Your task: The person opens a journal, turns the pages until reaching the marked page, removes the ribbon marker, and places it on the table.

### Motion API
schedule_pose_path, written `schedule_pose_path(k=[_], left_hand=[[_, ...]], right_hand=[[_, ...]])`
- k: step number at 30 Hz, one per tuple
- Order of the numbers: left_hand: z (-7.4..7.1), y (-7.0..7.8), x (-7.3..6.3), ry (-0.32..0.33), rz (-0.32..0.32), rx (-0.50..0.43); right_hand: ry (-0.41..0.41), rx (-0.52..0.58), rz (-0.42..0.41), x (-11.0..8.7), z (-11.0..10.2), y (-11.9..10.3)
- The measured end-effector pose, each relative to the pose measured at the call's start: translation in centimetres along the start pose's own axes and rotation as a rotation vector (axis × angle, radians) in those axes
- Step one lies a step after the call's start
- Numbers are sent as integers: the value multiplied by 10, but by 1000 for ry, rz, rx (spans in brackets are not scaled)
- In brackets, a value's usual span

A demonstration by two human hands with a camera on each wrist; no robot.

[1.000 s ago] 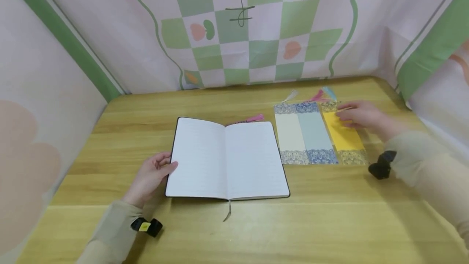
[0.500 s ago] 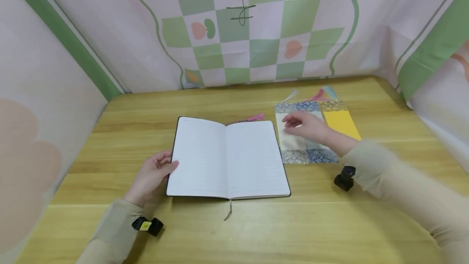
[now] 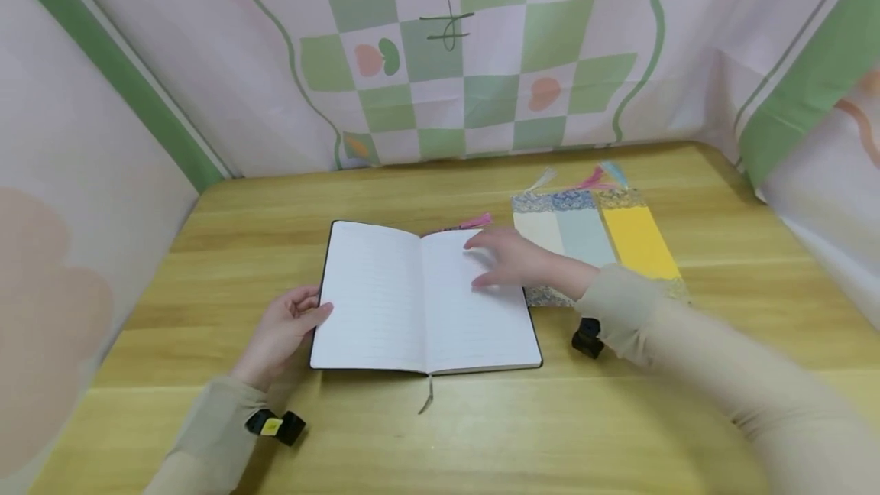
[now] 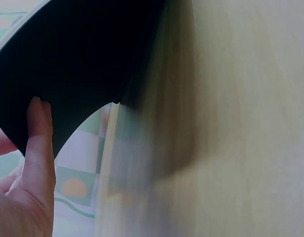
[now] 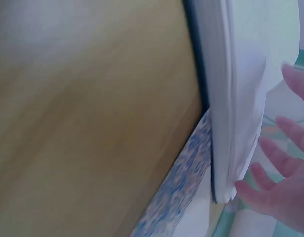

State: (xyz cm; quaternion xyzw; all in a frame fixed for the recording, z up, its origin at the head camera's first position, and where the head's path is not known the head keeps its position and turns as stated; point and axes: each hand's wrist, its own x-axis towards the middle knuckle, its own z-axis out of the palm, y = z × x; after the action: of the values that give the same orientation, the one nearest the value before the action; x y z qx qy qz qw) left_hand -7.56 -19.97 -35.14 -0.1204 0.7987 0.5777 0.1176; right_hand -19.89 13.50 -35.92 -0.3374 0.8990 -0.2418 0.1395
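An open notebook [image 3: 374, 296] with lined white pages lies on the wooden table. My left hand [image 3: 282, 331] holds its left edge, thumb on the page; in the left wrist view the fingers [image 4: 39, 143] press against the raised black cover [image 4: 77, 54] from beneath. Over the right-hand page is my right hand [image 3: 509, 257], fingers spread and holding nothing. The right wrist view shows its fingertips [image 5: 285, 160] close to the page block [image 5: 223, 98]. To the right lie tasselled bookmarks: a cream bookmark [image 3: 535, 239], a pale blue bookmark [image 3: 584, 235] and a yellow bookmark [image 3: 639, 239], partly covered by my right arm.
A pink tassel [image 3: 474, 221] sticks out past the notebook's top edge. The notebook's grey ribbon [image 3: 427, 396] hangs onto the table [image 3: 385, 449] in front. A checked green and white curtain [image 3: 440, 105] stands along the table's back edge.
My right hand has moved left from the yellow bookmark, across the other bookmarks, to above the notebook's right page, and its fingers have spread. My left hand stays at the left edge.
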Motion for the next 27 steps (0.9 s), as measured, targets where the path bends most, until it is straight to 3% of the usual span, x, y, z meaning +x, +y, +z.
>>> schedule_pose_path(k=[5, 10, 21, 27], left_hand=[[0, -3, -1, 5, -21, 27], [1, -3, 1, 15, -24, 25], [0, -3, 2, 4, -15, 15], [0, -4, 4, 8, -16, 9]], right_hand=[[-151, -116, 28, 7, 5, -13], [-205, -229, 62, 14, 5, -15], [-182, -270, 214, 29, -3, 2], [-137, -295, 218, 26, -4, 2]])
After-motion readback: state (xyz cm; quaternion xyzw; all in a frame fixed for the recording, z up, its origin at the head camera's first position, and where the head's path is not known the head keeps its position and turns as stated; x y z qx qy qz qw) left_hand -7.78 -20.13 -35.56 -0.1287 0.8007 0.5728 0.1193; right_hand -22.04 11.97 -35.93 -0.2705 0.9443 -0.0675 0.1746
